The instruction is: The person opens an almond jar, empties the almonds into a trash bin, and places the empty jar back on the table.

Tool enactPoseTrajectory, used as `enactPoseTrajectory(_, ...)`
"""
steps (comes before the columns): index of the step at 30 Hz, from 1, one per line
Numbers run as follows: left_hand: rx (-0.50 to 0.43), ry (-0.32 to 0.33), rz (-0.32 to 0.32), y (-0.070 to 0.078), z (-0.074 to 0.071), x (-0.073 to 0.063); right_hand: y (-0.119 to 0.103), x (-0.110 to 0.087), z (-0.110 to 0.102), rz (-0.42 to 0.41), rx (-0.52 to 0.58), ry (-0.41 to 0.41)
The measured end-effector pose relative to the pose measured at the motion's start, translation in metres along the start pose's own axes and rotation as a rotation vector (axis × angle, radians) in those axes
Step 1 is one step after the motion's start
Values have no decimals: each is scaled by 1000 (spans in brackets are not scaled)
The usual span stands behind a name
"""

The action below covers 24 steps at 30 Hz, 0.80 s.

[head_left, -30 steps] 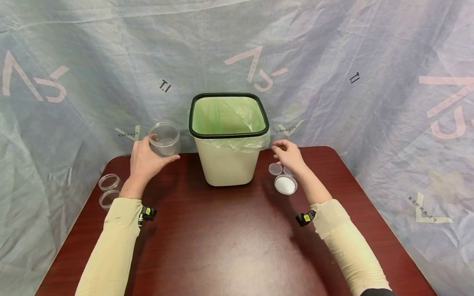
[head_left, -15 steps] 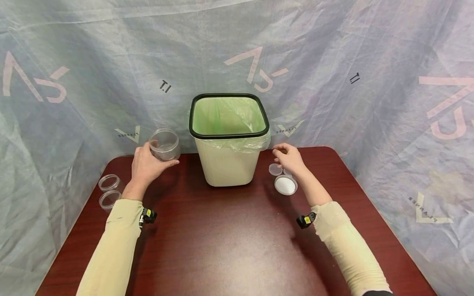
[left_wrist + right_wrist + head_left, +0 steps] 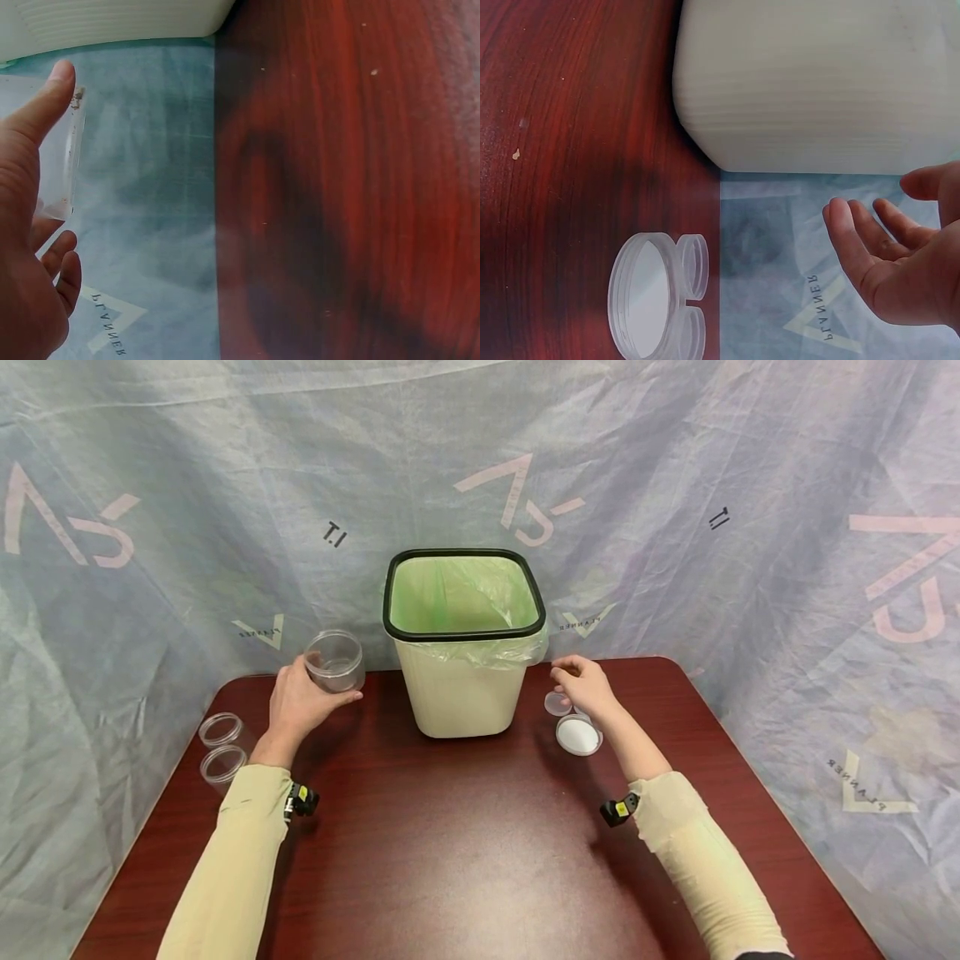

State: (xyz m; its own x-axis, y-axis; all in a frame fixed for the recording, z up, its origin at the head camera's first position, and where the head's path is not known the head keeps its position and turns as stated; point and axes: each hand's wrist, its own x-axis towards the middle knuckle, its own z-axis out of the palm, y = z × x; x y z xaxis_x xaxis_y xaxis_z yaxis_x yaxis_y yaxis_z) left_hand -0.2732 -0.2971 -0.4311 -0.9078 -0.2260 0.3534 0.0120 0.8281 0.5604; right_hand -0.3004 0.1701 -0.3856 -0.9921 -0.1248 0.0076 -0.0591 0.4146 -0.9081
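Note:
My left hand [image 3: 300, 697] grips a clear plastic jar [image 3: 334, 664] between thumb and fingers, above the table's back left. In the left wrist view, brown specks show at an edge of this jar [image 3: 64, 150], beside the thumb. My right hand [image 3: 588, 685] hovers right of the bin with loosely bent fingers; in the right wrist view nothing lies between that hand's fingers [image 3: 847, 232]. Below it are a round lid [image 3: 578, 735] with a white inside and two small translucent discs [image 3: 557, 702], one partly hidden by the hand in the head view.
A cream trash bin [image 3: 465, 689] with a black rim and green liner bag stands at the table's back middle. Two clear open jars [image 3: 222, 763] stand at the left edge. Small crumbs dot the dark red table [image 3: 450, 843]. A grey printed cloth [image 3: 420, 460] hangs behind.
My left hand has lowered the jar slightly, and its mouth now sits lower in the head view. My right hand has sunk a little toward the lids.

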Motion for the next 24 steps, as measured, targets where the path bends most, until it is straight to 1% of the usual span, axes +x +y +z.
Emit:
enactPoseTrajectory(5,7,-21,-9,-7,6,-3,1,-2,1,8,-10,-17)
enactPoseTrajectory(11,9,-47,-12,-14,11,-4,5,-2,3,19,-4,-22)
enactPoseTrajectory(19,-24,-60,-15,-22,18,-9,9,-2,5,28,9,-25)
enactPoseTrajectory(24,-33,-62,-11,-24,20,-11,11,-2,5,39,11,-25)
